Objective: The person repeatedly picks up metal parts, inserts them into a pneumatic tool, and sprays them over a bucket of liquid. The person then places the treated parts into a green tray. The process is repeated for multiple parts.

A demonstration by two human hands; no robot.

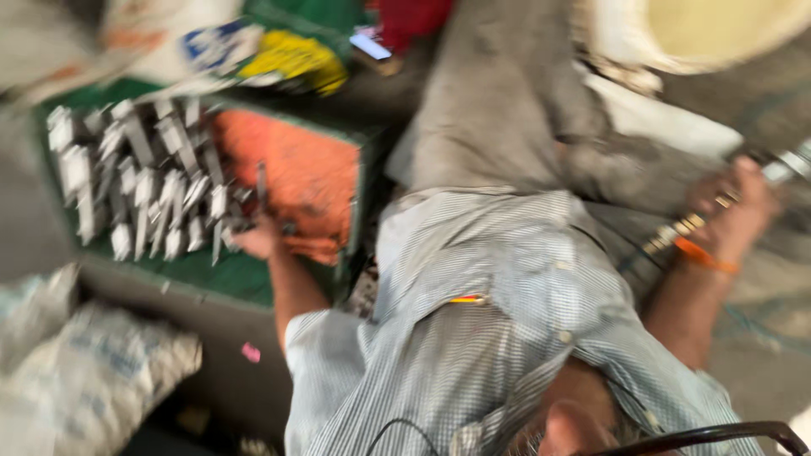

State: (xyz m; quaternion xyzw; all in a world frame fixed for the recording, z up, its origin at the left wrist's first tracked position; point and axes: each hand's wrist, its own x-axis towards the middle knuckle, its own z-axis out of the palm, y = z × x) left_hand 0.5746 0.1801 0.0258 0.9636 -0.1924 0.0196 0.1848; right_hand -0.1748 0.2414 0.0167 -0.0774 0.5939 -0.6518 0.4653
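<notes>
Many grey metal pieces (144, 181) already stand in rows in the green tray (211, 274); the left hand (258, 239) touches their edge, grip blurred; the right hand (731, 211) clasps a metal rod (718, 203).

The metal pieces (144, 186) are many small, grey, longish bars, all about the same shape. They stand close together in uneven rows, most of them upright or a little tilted, on the green bottom of a crate (228, 274), and they fill its left part. The picture is blurred, so their exact form is not clear. The pieces nearest to the left hand (253, 241) are just beside its fingers; whether it holds one cannot be told. The metal tool (790, 165) is a thin, shiny rod with a ribbed part. It lies slanted across the right hand (735, 211), which is closed around it, and its bright end sticks out toward the right edge.
</notes>
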